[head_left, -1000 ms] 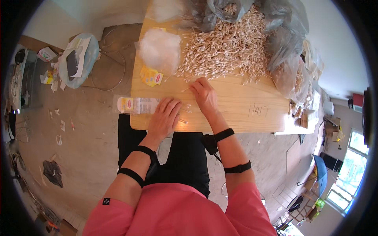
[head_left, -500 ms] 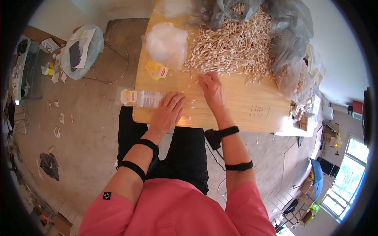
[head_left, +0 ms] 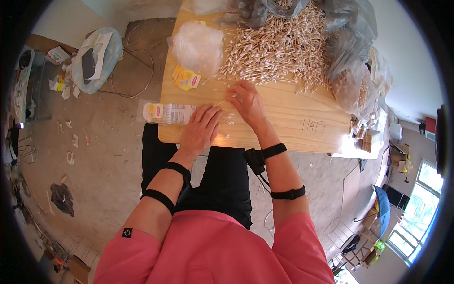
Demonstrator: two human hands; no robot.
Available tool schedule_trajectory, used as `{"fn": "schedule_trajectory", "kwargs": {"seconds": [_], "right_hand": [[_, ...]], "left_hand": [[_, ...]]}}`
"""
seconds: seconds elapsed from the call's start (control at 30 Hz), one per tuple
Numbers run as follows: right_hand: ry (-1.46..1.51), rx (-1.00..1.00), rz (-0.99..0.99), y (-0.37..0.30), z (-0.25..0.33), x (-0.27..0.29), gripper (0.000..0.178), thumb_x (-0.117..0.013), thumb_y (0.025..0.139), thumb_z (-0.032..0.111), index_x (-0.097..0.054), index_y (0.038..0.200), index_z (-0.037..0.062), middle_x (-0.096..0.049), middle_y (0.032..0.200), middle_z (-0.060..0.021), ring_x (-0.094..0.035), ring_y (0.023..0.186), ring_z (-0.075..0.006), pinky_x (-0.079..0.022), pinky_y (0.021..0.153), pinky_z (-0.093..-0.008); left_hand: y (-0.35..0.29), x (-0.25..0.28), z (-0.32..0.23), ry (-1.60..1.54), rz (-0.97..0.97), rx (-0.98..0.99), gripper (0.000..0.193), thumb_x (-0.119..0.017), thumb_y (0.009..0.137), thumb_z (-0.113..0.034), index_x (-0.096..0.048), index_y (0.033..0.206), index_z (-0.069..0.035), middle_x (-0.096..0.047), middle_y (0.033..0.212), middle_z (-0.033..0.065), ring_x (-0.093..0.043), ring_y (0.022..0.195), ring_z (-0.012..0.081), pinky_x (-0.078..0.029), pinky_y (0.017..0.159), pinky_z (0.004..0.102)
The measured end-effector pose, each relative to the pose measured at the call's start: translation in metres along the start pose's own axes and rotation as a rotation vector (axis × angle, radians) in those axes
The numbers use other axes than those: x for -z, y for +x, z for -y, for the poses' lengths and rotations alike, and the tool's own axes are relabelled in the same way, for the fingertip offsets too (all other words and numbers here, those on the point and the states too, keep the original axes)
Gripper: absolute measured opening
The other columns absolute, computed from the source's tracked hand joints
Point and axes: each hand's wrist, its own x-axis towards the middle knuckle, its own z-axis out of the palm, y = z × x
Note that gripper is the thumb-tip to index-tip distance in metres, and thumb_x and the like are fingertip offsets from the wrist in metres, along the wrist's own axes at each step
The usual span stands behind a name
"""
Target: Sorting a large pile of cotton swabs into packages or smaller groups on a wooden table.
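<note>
My left hand lies flat with its fingers stretched over the right end of a clear plastic bag. Inside the bag's left part is a yellow label card. Just right of that hand, several white swab tips stick out on the wood. Close by, my right hand is pinched on a cotton swab, whose stick points toward the left fingers. Beyond both hands spreads a large heap of loose cotton swabs.
A stack of clear bags and yellow cards lie at the table's left. Grey plastic bags border the heap at the back right. Handwritten marks are on the wooden table. A round stool stands on the floor left.
My right hand has moved a little left, closer to the left hand, with the swab. My left hand stays on the bag. The whole view has shifted slightly.
</note>
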Motion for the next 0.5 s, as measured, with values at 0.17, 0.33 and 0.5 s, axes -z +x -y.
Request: {"fn": "schedule_trajectory", "kwargs": {"seconds": [0.17, 0.33, 0.5], "right_hand": [[0.011, 0.006, -0.021, -0.021, -0.003, -0.002, 0.009, -0.072, 0.076, 0.009, -0.066, 0.081, 0.0054, -0.06, 0.087, -0.0104, -0.062, 0.082, -0.0314, -0.051, 0.068, -0.0404], [0.03, -0.166, -0.037, -0.023, 0.021, -0.011, 0.007, -0.07, 0.079, 0.01, -0.065, 0.08, 0.0065, -0.059, 0.085, -0.0126, -0.062, 0.074, -0.0346, -0.051, 0.064, -0.0417], [-0.177, -0.31, -0.241, 0.008, 0.021, -0.021, 0.01, -0.069, 0.081, 0.013, -0.062, 0.078, 0.006, -0.058, 0.084, -0.0136, -0.062, 0.073, -0.0354, -0.05, 0.062, -0.0443]], "left_hand": [[0.003, 0.001, -0.002, 0.002, -0.013, -0.005, 0.045, -0.059, 0.086, -0.016, -0.051, 0.129, -0.003, -0.047, 0.131, 0.0089, -0.04, 0.129, 0.0272, -0.032, 0.112, 0.0421], [0.0, 0.001, -0.001, -0.001, 0.017, 0.023, 0.055, -0.058, 0.087, -0.015, -0.043, 0.138, -0.003, -0.043, 0.141, 0.0108, -0.037, 0.134, 0.0295, -0.026, 0.115, 0.0469], [0.003, -0.006, 0.0, -0.023, 0.024, -0.003, 0.056, -0.059, 0.087, -0.015, -0.043, 0.139, -0.003, -0.042, 0.143, 0.011, -0.036, 0.136, 0.0287, -0.025, 0.116, 0.0467]]}}
